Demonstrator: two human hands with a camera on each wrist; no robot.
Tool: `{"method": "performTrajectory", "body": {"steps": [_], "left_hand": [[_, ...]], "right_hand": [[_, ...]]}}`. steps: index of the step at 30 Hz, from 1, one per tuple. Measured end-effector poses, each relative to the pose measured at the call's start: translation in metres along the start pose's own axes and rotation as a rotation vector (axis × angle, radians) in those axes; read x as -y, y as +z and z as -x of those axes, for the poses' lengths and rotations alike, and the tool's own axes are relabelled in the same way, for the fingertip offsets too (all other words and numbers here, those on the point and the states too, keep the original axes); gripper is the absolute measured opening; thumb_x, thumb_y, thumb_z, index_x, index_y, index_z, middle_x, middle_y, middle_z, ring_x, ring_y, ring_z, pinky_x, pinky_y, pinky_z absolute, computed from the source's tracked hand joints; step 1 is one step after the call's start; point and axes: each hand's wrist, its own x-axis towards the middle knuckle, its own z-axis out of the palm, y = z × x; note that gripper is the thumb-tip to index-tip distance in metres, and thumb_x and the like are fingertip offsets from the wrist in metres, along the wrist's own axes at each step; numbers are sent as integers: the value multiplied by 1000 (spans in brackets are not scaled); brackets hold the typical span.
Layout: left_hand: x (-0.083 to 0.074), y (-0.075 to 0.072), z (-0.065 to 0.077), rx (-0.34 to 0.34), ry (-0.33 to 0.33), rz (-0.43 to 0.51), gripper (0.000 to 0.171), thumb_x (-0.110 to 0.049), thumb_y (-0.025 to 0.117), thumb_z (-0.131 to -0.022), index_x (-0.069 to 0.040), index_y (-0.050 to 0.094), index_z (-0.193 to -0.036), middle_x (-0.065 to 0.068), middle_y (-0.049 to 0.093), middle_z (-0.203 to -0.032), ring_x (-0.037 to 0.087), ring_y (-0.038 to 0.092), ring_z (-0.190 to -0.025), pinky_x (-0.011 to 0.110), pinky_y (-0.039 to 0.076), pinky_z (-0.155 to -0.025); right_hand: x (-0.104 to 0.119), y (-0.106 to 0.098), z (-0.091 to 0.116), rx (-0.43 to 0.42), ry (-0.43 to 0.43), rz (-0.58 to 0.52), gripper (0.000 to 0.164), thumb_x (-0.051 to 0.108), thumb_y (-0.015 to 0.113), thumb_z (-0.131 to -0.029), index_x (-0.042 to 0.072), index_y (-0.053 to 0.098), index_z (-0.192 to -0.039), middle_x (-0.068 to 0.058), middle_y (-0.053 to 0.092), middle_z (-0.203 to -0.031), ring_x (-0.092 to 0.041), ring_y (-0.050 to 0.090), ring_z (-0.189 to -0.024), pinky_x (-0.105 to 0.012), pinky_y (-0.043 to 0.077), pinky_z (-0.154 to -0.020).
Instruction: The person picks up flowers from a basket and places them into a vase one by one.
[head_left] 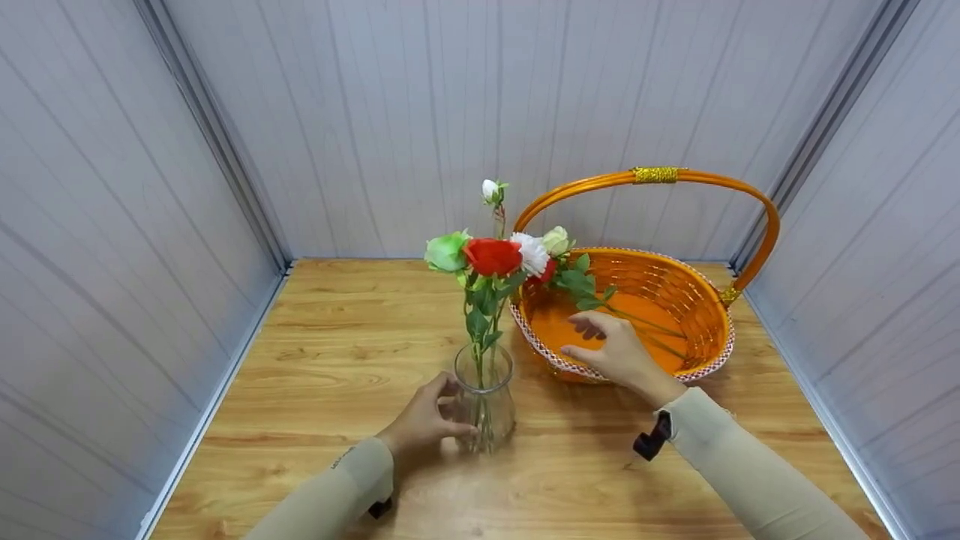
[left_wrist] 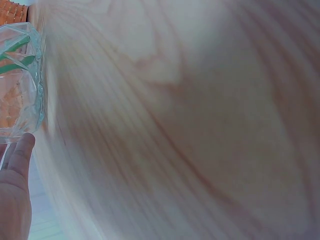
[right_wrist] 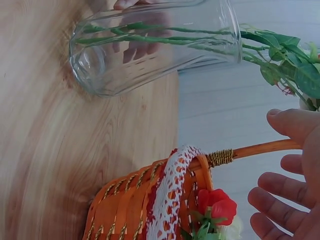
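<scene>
A clear glass vase (head_left: 501, 420) stands on the table, holding several stems. Above its mouth are a red rose (head_left: 493, 257), a light green rose (head_left: 447, 252), a white ruffled flower (head_left: 530, 255) and a white bud (head_left: 490, 190). My left hand (head_left: 424, 421) holds the vase low on its left side, thumb in front and fingers behind. Over the near left rim of the orange basket (head_left: 712, 360), my right hand (head_left: 616, 351) hovers with fingers apart and nothing in them. Inside the basket lie a cream rose (head_left: 555, 240) and a red flower (right_wrist: 218, 206), stems pointing right.
The basket's tall handle (head_left: 655, 175) arches up on the right. Pale panel walls (head_left: 360, 135) enclose the wooden table (head_left: 330, 330) at the back and both sides. A dark wrist strap (head_left: 652, 437) sits at the right cuff.
</scene>
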Motion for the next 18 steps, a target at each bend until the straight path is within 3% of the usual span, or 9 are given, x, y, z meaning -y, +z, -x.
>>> {"method": "performTrajectory", "body": {"steps": [7, 18], "left_hand": [[1, 0, 0, -1, -27, 6, 66, -22, 98, -81, -15, 54, -129, 10, 63, -138, 43, 61, -139, 59, 54, -118], [3, -1, 0, 24, -1, -20, 64, -23, 95, -85, -13, 53, -132, 13, 61, -140, 47, 59, -141, 59, 55, -116]], "right_hand": [[-6, -7, 2, -20, 11, 7, 46, 21, 89, -93, 1, 73, -131, -14, 78, -119, -29, 72, -102, -49, 63, -91], [-25, -15, 6, -58, 49, 33, 47, 20, 89, -92, 2, 73, -132, -15, 78, -115, -30, 72, -99, -47, 62, -89]]}}
